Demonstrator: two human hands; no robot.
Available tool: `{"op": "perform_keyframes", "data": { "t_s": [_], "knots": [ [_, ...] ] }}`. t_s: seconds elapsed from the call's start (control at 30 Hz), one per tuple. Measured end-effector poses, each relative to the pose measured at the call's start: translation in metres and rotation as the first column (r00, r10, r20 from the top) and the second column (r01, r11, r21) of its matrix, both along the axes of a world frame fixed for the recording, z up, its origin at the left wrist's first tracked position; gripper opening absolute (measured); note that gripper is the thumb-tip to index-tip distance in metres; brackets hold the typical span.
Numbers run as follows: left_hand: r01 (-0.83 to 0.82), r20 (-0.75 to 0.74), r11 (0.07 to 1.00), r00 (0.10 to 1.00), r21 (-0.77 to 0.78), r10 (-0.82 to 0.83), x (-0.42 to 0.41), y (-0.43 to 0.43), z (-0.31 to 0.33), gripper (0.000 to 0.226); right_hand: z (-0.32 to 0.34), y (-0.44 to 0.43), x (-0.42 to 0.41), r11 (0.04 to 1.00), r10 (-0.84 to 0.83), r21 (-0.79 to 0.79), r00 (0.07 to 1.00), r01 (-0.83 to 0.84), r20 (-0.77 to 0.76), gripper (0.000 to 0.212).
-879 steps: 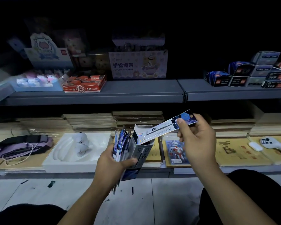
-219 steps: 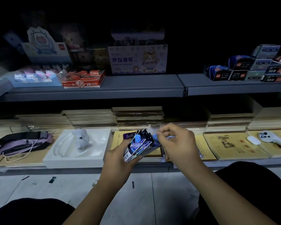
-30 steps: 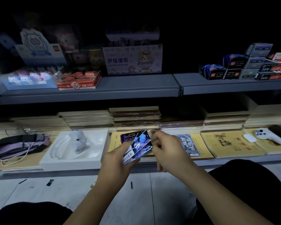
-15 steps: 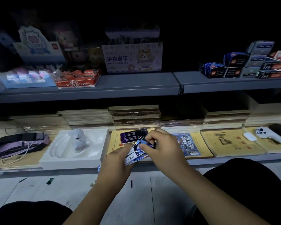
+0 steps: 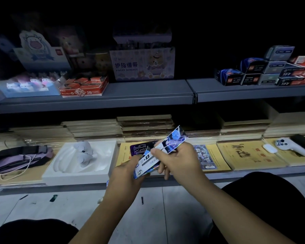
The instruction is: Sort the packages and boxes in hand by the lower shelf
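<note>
- Phone [image 5: 139, 150]: lower part hidden behind card packs [image 5: 146, 164].
- Upper shelf goods [image 5: 42, 50]: dark, blurred, unreadable.
- White controller [image 5: 289, 147]: partly shadowed at the right.

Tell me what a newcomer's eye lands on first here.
The shiny blue card pack pinched by the right hand at centre, above the stack of packs in the left hand. Next, the white tray on the lower shelf's left, then the "Finger Bandage" box above.

Bare forearms, no sleeves, black trousers [image 5: 264, 199] over both knees
</note>
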State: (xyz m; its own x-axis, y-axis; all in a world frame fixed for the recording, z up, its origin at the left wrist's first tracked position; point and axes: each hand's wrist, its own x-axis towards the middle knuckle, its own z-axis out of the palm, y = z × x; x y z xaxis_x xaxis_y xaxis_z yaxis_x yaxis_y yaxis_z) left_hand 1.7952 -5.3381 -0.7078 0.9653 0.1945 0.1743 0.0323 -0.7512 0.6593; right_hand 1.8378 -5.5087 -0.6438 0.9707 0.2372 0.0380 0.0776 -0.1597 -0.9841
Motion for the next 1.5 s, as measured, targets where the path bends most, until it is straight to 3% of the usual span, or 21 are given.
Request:
{"op": "perform_keyframes", "data": {
  "t_s": [0.1,0.27,0.4,0.6,0.77,0.87,1.03,1.23,1.5],
  "knots": [
    [-0.028,-0.014,0.998,1.000,-0.053,0.028,0.000,0.001,0.002,0.045,0.003,0.000,-0.001,1.000,-0.001,-0.018,0.999,0.002,0.045,0.022],
    [-0.115,-0.011,0.975,0.993,-0.191,0.115,0.001,0.009,0.003,0.050,0.022,-0.013,0.010,0.931,-0.288,0.247,0.957,0.270,0.043,0.019],
    [-0.131,-0.025,0.949,0.991,-0.286,0.129,0.002,0.009,0.004,0.049,0.023,-0.029,0.018,0.893,-0.423,0.218,0.899,0.394,0.109,0.025],
    [-0.063,-0.019,0.953,0.998,-0.297,0.060,0.000,0.001,0.006,0.051,0.010,-0.023,0.019,0.970,-0.239,-0.004,0.962,0.242,0.133,0.022],
    [-0.046,0.005,0.968,0.999,-0.247,0.049,-0.002,-0.001,0.004,0.056,-0.001,-0.014,0.017,0.907,-0.136,-0.367,0.968,0.206,0.210,0.032],
    [-0.043,0.021,0.975,0.999,-0.219,0.048,-0.003,-0.001,0.005,0.055,-0.002,-0.009,0.015,0.895,-0.120,-0.396,0.966,0.205,0.229,0.035],
    [-0.052,0.008,0.982,0.998,-0.180,0.054,-0.003,-0.002,0.007,0.059,-0.001,-0.008,0.011,0.903,-0.081,-0.411,0.990,0.121,0.114,0.042],
    [-0.076,0.019,0.973,0.996,-0.219,0.082,-0.001,0.001,0.010,0.057,0.001,-0.016,0.016,0.942,-0.167,-0.259,0.966,0.215,0.195,0.016],
    [-0.018,0.062,0.979,0.998,-0.204,0.031,-0.004,0.000,0.011,0.052,-0.003,-0.011,0.011,0.933,-0.024,-0.354,0.991,0.069,0.132,0.012]
  ]
}}
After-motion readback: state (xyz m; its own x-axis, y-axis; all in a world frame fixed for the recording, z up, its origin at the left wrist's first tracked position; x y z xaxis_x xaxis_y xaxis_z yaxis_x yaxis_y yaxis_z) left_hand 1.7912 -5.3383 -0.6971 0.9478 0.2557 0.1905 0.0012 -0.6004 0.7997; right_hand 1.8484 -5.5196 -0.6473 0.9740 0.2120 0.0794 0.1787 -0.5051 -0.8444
